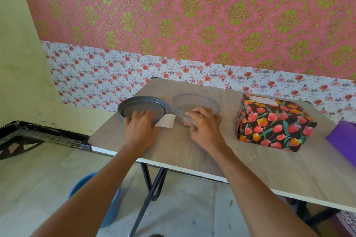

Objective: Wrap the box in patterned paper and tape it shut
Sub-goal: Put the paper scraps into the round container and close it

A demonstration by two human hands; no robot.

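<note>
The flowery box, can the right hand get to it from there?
Probably yes. The right hand holds the clear tub beside the flowery box, and only bare table lies between them. Nothing looks in the way.

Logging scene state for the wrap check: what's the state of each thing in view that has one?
box: wrapped in tulip paper, resting on table.
gray lid: off the container, lying beside it.
clear container: open, upright.
left hand: fingers curled on lid's near edge.
right hand: gripping container's near rim.
white slip: flat between lid and container.
</note>
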